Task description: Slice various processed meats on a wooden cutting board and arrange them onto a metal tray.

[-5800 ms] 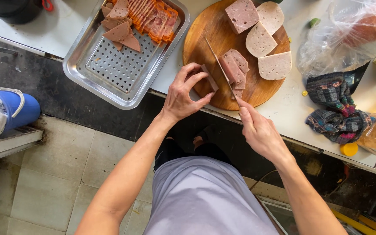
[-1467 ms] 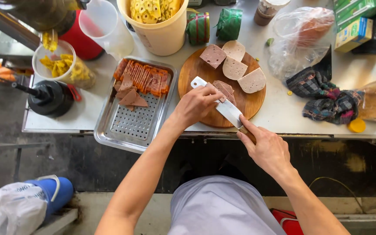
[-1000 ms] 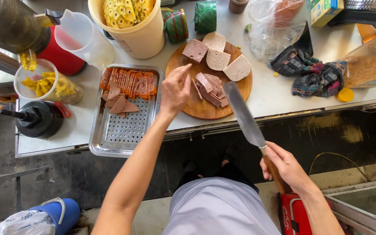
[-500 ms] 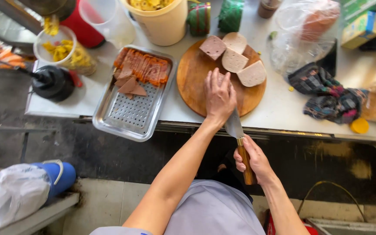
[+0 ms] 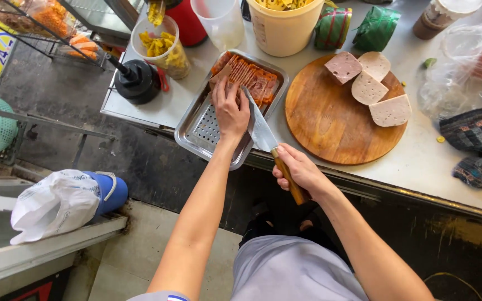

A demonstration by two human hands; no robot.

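Knife [image 5: 263,134] is gripped in the right hand [image 5: 299,170], fingers wrapped tight round the wooden handle, blade angled up and left over the near edge of the perforated metal tray [image 5: 202,131].

Left hand [image 5: 231,108] is laid palm-down in the tray beside the blade, fingers pressed together onto the meat slices [image 5: 252,81]; whether anything is pinched underneath cannot be told. The slices are stacked at the far end of the tray, orange-red strips plus a few brown pieces.

Step judged: sliced meat is being set off the blade into the tray. Next move calls for the slices to be pushed clear and blade kept flat, tip away from the left fingers.

Further out: round wooden board [image 5: 336,120], near half bare, four pale sausage chunks [image 5: 369,86] at its far side, uncut. Beyond, a yellow tub [image 5: 285,28].
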